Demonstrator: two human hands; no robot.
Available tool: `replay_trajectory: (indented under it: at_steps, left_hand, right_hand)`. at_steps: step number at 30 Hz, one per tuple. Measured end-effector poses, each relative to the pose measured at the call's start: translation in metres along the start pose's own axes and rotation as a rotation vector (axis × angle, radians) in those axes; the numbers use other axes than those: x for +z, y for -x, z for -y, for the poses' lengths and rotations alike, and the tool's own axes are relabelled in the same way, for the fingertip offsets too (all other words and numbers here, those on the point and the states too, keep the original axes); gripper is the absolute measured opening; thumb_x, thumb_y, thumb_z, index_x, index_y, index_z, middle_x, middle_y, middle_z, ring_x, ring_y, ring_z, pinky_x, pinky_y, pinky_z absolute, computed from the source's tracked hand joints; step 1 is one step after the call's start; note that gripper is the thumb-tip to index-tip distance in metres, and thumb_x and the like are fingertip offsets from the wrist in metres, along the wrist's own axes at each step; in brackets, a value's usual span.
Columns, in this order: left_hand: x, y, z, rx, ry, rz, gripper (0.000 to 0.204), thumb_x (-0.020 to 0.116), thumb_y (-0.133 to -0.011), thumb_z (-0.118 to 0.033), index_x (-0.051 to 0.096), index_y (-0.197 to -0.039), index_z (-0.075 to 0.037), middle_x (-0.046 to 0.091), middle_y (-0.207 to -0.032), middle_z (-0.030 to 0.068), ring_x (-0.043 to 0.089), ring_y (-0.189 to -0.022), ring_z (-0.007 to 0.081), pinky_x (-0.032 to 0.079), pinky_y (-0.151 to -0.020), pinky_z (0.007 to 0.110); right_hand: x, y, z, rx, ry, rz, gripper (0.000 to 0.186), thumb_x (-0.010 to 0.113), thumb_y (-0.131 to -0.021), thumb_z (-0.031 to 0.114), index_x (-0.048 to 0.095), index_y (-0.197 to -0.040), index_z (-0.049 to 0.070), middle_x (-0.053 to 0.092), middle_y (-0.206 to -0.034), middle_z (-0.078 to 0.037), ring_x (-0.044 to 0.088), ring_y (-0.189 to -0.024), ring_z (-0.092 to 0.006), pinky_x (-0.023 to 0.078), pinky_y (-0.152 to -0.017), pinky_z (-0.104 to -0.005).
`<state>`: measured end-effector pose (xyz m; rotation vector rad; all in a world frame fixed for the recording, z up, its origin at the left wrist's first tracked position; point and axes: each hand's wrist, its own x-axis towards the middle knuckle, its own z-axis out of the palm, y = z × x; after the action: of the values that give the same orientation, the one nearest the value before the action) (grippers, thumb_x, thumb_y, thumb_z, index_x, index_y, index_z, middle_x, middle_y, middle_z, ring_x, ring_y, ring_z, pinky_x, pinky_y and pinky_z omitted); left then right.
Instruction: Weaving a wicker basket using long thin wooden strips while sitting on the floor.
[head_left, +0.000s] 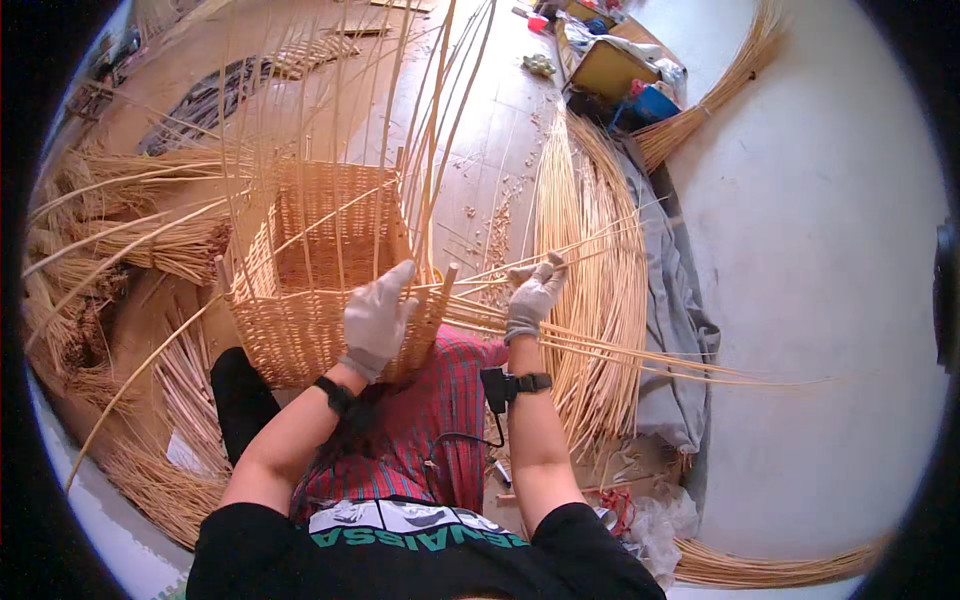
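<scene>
A square woven wicker basket (300,335) sits tilted in front of me, against my lap, with tall upright stakes rising from its walls. My left hand (376,318), in a pale work glove, grips the near wall close to the right corner, its fingertips at the rim. Just right of the basket, my right hand (535,296), gloved too, is closed with fingers bent around thin willow rods (600,238). Those rods run from the basket's corner out to the right. More loose rods (640,356) stick out below that hand. The exact finger contact is partly hidden.
Long bundles of peeled rods (600,330) lie on a grey cloth (668,330) to the right. Other bundles (165,245) are stacked at the left. A box (612,70) and a blue bowl (655,104) stand at the back right. Trimmings (498,235) litter the floor.
</scene>
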<state>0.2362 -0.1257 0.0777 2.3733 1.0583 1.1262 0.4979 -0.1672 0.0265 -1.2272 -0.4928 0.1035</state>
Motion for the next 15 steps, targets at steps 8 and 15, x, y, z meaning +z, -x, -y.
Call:
replay_trajectory:
  at_steps: [8, 15]
  left_hand:
    - [-0.002, -0.018, -0.012, 0.211, -0.504, 0.525, 0.076, 0.051, -0.095, -0.018, 0.014, -0.158, -0.039, 0.062, -0.111, -0.0029, 0.062, -0.098, 0.0275, 0.012, -0.116, 0.067]
    - [0.005, -0.008, -0.012, 0.236, -0.353, 0.163, 0.054, 0.053, -0.095, -0.043, 0.044, -0.145, -0.026, 0.059, -0.11, -0.0031, 0.056, -0.099, 0.0196, 0.022, -0.116, 0.058]
  right_hand:
    - [0.001, 0.029, 0.088, 0.063, -0.155, 0.179, 0.023, 0.039, -0.107, 0.014, 0.05, -0.126, 0.008, 0.056, -0.067, -0.003, 0.055, -0.054, -0.0155, 0.051, -0.053, -0.0356]
    - [0.063, 0.158, 0.117, -0.27, 0.345, 0.941, 0.023, 0.064, -0.092, 0.006, 0.069, -0.114, 0.001, 0.07, -0.117, -0.007, 0.066, -0.105, -0.0214, 0.051, -0.097, -0.0378]
